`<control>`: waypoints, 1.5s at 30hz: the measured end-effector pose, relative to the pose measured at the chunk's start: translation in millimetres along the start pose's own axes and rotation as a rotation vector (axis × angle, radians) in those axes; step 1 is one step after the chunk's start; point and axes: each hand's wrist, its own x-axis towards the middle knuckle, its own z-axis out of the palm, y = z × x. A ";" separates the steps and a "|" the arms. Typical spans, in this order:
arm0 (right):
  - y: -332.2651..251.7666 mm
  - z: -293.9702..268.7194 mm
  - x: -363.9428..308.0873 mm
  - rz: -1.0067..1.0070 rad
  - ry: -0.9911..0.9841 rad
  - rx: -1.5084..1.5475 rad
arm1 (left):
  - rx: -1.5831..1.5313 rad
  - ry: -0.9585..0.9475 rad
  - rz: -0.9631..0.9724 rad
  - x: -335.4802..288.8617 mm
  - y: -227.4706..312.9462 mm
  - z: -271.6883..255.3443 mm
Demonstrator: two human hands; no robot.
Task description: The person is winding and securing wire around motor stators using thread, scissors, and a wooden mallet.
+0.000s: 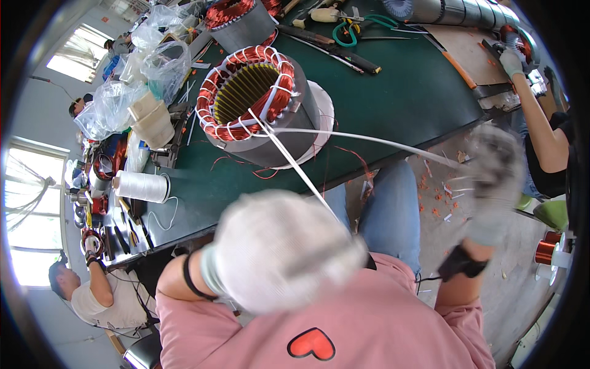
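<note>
A motor stator [301,101] stands on the green table before me, its red copper winding [284,98] bound round with white ties. From the near edge of the winding, white lacing cord [294,161] stretches tight in two directions. My left hand [286,252], in a white glove and blurred by motion, is closed on one length close to my chest. Out to the right, the other length runs to my right hand [495,169], also gloved, smeared and closed round it. The fingers of both hands show poorly. Fine red wires hang by the stator's base.
A white cord spool [142,186] lies left on the table, near several hand tools. Behind stand another stator [243,31], green-handled scissors [351,32] and plastic bags [166,67]. Co-workers sit at the left and right. Red scraps litter the floor [442,203].
</note>
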 end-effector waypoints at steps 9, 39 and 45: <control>82.0 46.6 -64.7 -0.341 -1.513 -0.170 | -0.158 0.129 0.212 -29.6 -6.1 -1.7; 66.4 24.0 -109.5 -0.228 -1.043 -0.044 | -0.063 0.669 -0.692 -16.4 -94.3 10.3; -63.5 -321.9 115.4 -0.167 -0.269 -0.353 | -0.216 0.644 -0.617 -35.9 -104.4 -5.8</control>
